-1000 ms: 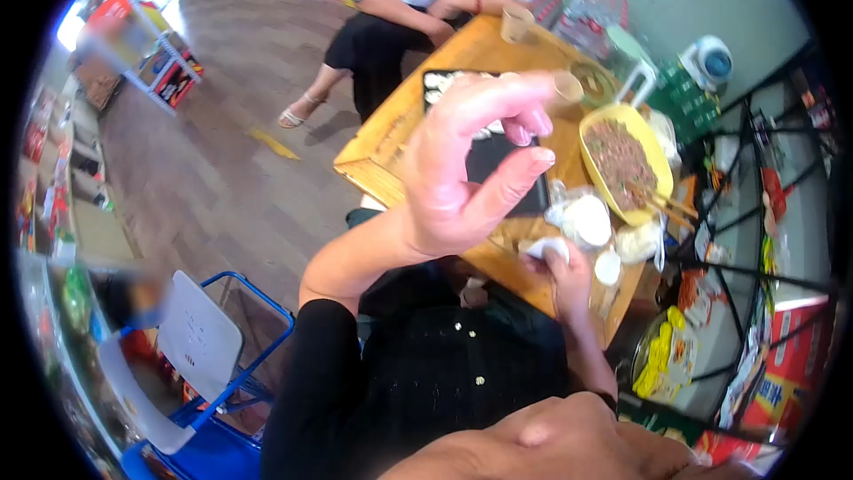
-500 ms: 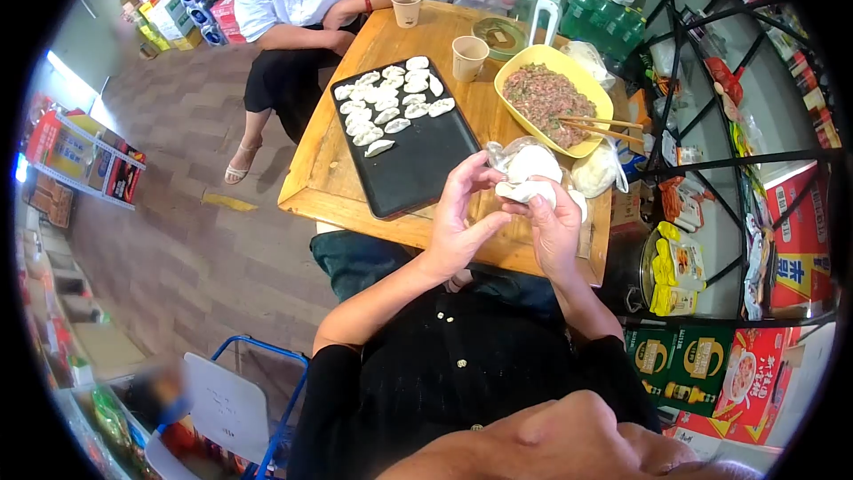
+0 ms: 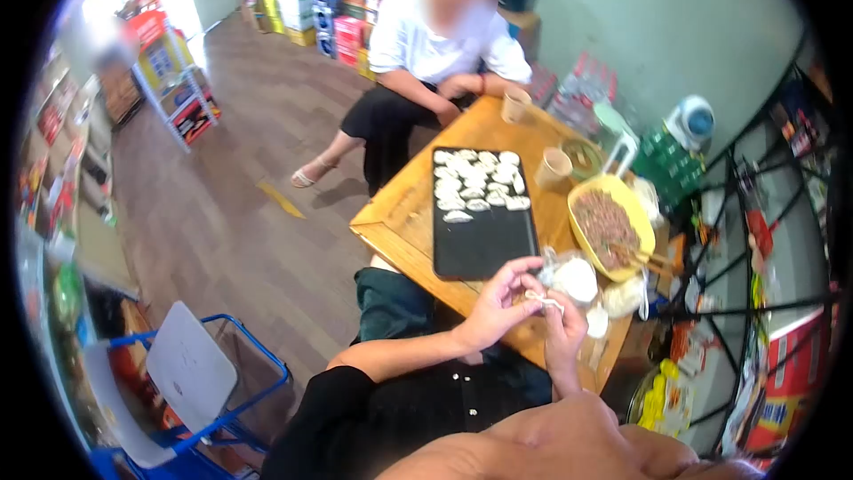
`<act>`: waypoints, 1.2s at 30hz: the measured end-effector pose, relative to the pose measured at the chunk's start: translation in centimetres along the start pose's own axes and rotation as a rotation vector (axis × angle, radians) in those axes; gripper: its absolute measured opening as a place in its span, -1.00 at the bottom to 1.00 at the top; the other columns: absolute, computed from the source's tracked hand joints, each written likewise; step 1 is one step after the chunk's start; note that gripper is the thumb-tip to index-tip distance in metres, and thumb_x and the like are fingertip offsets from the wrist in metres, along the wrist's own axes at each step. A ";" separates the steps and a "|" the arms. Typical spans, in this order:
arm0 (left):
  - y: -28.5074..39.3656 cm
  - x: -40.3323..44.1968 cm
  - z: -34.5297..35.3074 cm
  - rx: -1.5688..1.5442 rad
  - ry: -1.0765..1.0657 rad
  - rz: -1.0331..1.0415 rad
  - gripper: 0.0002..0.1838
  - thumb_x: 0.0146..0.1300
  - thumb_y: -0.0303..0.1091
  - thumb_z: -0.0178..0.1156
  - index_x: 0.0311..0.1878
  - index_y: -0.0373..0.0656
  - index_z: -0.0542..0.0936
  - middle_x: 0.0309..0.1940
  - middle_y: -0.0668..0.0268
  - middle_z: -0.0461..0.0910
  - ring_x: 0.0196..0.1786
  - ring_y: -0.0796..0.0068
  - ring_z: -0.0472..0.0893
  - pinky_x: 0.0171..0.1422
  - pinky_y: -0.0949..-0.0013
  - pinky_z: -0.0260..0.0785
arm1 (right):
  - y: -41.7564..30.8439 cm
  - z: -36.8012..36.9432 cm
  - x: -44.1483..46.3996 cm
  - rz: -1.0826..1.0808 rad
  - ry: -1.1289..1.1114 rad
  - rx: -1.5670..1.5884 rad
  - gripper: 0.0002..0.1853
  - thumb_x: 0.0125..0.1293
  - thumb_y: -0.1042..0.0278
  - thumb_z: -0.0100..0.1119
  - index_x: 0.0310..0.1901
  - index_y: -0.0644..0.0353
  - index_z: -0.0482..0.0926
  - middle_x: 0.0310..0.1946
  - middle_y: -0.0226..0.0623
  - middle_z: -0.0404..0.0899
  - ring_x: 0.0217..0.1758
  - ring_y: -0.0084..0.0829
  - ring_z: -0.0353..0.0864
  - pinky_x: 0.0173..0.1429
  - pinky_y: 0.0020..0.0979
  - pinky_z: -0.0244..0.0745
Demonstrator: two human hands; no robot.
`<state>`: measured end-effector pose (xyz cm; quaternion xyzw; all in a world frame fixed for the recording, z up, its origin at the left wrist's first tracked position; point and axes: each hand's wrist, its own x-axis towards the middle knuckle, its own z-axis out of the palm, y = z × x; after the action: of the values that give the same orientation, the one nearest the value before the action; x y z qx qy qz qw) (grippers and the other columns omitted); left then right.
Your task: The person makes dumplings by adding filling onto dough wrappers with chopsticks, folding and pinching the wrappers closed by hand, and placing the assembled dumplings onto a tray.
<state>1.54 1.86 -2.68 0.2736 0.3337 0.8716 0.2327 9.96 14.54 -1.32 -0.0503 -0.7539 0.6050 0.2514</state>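
Observation:
Between both hands is a dumpling (image 3: 545,300), its white folded edge showing above the fingers. My left hand (image 3: 499,309) pinches its left end with thumb and fingertips. My right hand (image 3: 563,331) grips the other end from below, hiding part of it. Just beyond lie round white dumpling wrappers (image 3: 577,281) on a clear plastic bag, and a loose wrapper (image 3: 597,322) rests on the right. A black tray (image 3: 480,249) carries rows of shaped dumplings (image 3: 475,180) on its far half. The yellow bowl (image 3: 577,229) contains minced filling (image 3: 606,224), with chopsticks (image 3: 647,258) lying across its near side.
Two paper cups (image 3: 554,167) and a lidded jug (image 3: 619,153) stand on the wooden table (image 3: 391,213). A seated person (image 3: 435,44) is across it. A folding chair (image 3: 197,364) is at left, a black shelf rack (image 3: 729,311) at right.
The view has swung left and upward, so the table appears lower and further right. My hands have drawn closer together on the dumpling, which is now more folded.

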 end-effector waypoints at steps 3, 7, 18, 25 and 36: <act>0.2 -0.5 -0.9 0.028 0.006 0.021 -0.40 0.37 -0.55 0.20 0.42 -0.20 0.25 -0.13 0.35 0.50 -0.05 0.63 0.52 0.11 0.48 0.44 | 0.9 0.7 0.1 0.020 -0.035 0.124 -0.78 0.46 0.49 0.11 0.03 0.43 0.59 -0.17 -0.27 0.66 -0.12 -0.51 0.64 -0.03 -0.47 0.57; -0.2 -1.2 -2.0 0.243 0.098 0.147 -0.41 0.34 -0.57 0.22 0.40 -0.20 0.28 -0.14 0.33 0.52 -0.10 0.60 0.54 -0.03 0.42 0.48 | 0.4 1.8 0.2 0.179 -0.171 0.235 -0.72 0.45 0.49 0.13 0.13 0.40 0.53 -0.08 -0.31 0.64 -0.06 -0.54 0.64 0.04 -0.51 0.55; 0.2 -2.0 -3.6 0.596 0.098 0.298 -0.26 0.22 -0.58 0.34 0.44 -0.21 0.25 -0.07 0.21 0.56 -0.01 0.39 0.58 0.17 0.33 0.43 | 2.3 2.7 0.5 0.250 -0.272 0.292 -0.65 0.44 0.52 0.12 0.23 0.35 0.46 0.03 -0.28 0.61 0.06 -0.53 0.60 0.16 -0.49 0.48; 0.5 -2.2 -5.2 0.404 0.072 -0.015 -0.28 0.28 -0.52 0.29 0.47 -0.17 0.23 -0.09 0.35 0.50 0.02 0.59 0.49 0.20 0.45 0.36 | 2.4 2.9 0.4 0.269 -0.326 0.222 -0.35 0.35 0.66 0.17 0.42 0.36 0.14 0.05 -0.11 0.57 0.11 -0.46 0.58 0.20 -0.43 0.47; 0.6 -2.6 -6.4 0.157 0.092 -0.118 -0.43 0.34 -0.49 0.26 0.38 -0.20 0.33 -0.18 0.39 0.52 -0.09 0.65 0.54 0.07 0.52 0.41 | 2.2 2.8 0.6 0.121 -0.424 -0.168 -0.42 0.35 0.55 0.20 0.37 0.33 0.27 0.03 -0.14 0.62 0.07 -0.42 0.62 0.15 -0.37 0.51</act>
<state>-0.73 -3.00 -7.11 0.2305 0.4270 0.8392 0.2456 7.73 12.84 -3.61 0.0119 -0.8331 0.5511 0.0457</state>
